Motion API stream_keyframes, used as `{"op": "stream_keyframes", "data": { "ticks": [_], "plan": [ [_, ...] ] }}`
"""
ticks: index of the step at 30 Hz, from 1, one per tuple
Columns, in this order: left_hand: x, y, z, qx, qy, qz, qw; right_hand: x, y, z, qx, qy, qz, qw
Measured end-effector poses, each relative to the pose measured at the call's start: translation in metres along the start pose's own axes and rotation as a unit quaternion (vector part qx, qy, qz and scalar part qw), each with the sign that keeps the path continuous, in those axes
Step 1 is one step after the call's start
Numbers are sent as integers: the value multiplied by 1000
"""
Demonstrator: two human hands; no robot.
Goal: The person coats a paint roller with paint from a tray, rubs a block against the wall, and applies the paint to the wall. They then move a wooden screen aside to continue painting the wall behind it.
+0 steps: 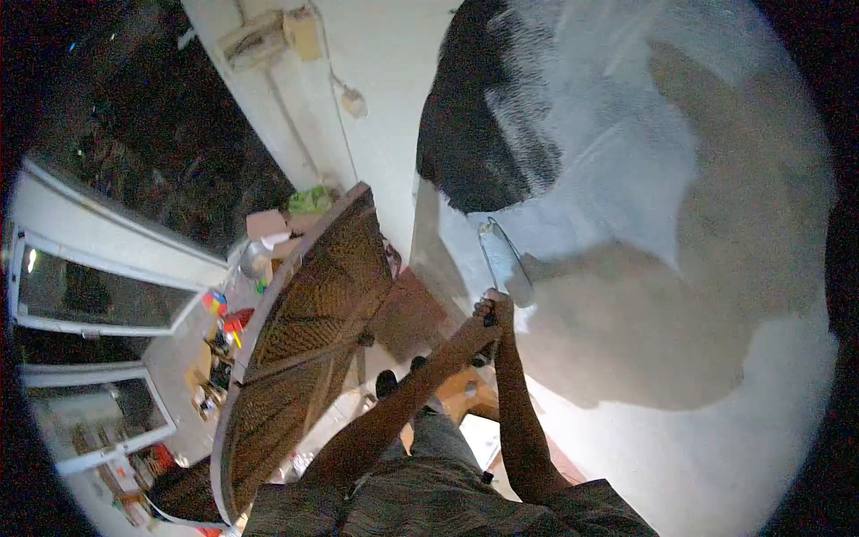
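Note:
In the head view, both my hands are closed together on the handle of a paint roller (506, 267). My left hand (481, 319) reaches in from the left. My right hand (501, 307) sits right beside it; the handle is mostly hidden by the fingers. The pale roller sleeve and its thin wire frame point up, overlapping the painted wall (617, 170). Whitish paint in streaks spreads over that wall, around a black area (479, 107) and a large beige-grey area (626, 322).
To my left a large round woven-looking panel with a rim (304, 349) stands tilted. Behind it, assorted objects (234, 320) lie on a ledge near white-framed windows (107, 295). An orange-brown wooden piece (465, 389) is low by my legs. My dark shoe (386, 385) shows below.

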State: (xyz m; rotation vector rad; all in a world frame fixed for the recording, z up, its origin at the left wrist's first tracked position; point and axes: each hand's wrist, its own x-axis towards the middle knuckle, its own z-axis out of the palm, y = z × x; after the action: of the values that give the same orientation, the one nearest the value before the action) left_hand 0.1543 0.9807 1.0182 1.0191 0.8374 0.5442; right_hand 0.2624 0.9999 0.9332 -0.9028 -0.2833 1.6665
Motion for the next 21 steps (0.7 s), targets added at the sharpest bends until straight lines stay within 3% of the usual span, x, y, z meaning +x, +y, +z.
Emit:
{"op": "stream_keyframes", "data": {
  "ticks": [1,2,3,4,6,7,8,10,11,12,14,15,18,19,21],
  "plan": [
    [-10,13,13,13,0,-4,1000,4,10,-37,-57,81,27,995],
    [-23,28,31,33,-1,-4,999,-31,-24,-7,-81,0,14,997],
    [-41,48,50,50,-1,0,999,-72,-58,48,37,30,16,999],
    [-62,72,69,55,-1,5,998,-103,-84,80,-10,85,-11,996],
    [-102,120,92,-6,-41,-3,999,-149,-129,99,34,-100,-18,994],
    [-123,145,95,-60,-100,-17,993,-182,-142,144,-11,40,-73,996],
    [-143,170,98,-111,-156,-38,981,-199,-150,157,5,48,-102,994],
    [-164,192,108,38,-163,-3,986,-223,-161,177,35,58,-158,985],
    [-170,192,109,-30,-185,17,982,-236,-168,191,24,63,-184,981],
    [-176,195,110,-98,-209,33,972,-242,-171,199,-5,69,-196,978],
    [-184,208,105,-125,-242,-19,962,-246,-175,212,-62,84,-219,970],
    [-174,194,111,-145,-174,-9,974,-239,-170,211,-53,116,-226,966],
    [-164,175,87,-227,-189,-75,952,-205,-147,177,-113,113,-204,966],
    [-141,149,76,-176,-192,-110,959,-186,-139,162,-164,122,-198,959],
    [-136,146,64,-228,-160,-79,957,-144,-122,132,-243,113,-194,944]
  ]
}}
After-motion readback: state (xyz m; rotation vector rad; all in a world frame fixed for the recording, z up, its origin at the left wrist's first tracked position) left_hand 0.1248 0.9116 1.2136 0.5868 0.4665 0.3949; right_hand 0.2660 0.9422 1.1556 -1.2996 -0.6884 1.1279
